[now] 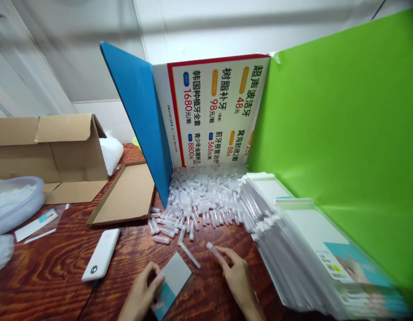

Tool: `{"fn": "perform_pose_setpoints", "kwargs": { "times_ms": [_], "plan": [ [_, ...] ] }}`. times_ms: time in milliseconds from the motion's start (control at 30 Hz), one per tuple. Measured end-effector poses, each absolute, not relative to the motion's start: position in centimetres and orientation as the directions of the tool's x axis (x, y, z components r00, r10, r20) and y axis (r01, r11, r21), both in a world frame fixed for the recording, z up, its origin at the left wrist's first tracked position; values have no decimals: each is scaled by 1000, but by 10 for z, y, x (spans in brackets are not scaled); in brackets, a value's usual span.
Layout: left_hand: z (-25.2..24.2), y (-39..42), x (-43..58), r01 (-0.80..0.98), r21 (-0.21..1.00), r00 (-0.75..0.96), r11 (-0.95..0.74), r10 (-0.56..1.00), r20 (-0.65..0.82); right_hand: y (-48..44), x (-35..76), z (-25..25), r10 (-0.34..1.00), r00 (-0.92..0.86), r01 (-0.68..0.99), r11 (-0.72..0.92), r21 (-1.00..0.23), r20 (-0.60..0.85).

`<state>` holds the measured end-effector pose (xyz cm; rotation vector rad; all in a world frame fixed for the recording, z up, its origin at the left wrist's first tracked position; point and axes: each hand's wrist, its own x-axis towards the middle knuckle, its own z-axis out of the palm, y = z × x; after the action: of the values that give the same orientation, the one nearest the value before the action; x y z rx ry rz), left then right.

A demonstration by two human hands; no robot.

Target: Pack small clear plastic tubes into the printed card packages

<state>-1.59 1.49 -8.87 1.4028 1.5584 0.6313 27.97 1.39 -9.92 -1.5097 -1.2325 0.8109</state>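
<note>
My left hand (149,285) grips a flat white and teal card packet (177,272) by its left edge, tilted over the table. Between the thumb and fingers of my right hand (233,266) is a small translucent plastic tube (211,246), held a little to the right of the packet. A narrow white strip (190,255) lies on the table between my hands. Beyond them spreads a large heap of similar small tubes (206,198), with several loose ones at its near edge.
Stacked card packets (293,258) lean along the right, beside a green panel (343,125). A blue panel (139,102) and a printed board (213,111) enclose the heap. Leftward are a white power bank (102,254) with a cable, a cardboard tray (126,196), a box (72,160) and a basin (35,196).
</note>
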Motion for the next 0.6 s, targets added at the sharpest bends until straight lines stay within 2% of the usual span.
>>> {"fn": "perform_pose_setpoints", "kwargs": {
  "times_ms": [67,133,200,300,467,600],
  "plan": [
    [-95,8,-10,235,927,214,291,915,-342,13,280,-99,969,212,291,59,-955,124],
    [-105,5,-5,127,919,289,374,872,-395,13,280,-95,988,88,262,100,-960,127],
    [-117,6,-4,70,907,284,416,863,-418,14,279,-88,991,-42,203,129,-971,123],
    [-127,8,-4,41,905,235,423,877,-420,14,277,-77,990,-86,97,119,-988,110],
    [-113,-2,-1,14,900,250,436,870,-425,9,278,-70,993,-119,-58,-8,-998,-1],
    [-97,-12,2,89,868,243,489,834,-495,0,285,-64,984,-174,-59,-43,-997,-32]
  ]
}}
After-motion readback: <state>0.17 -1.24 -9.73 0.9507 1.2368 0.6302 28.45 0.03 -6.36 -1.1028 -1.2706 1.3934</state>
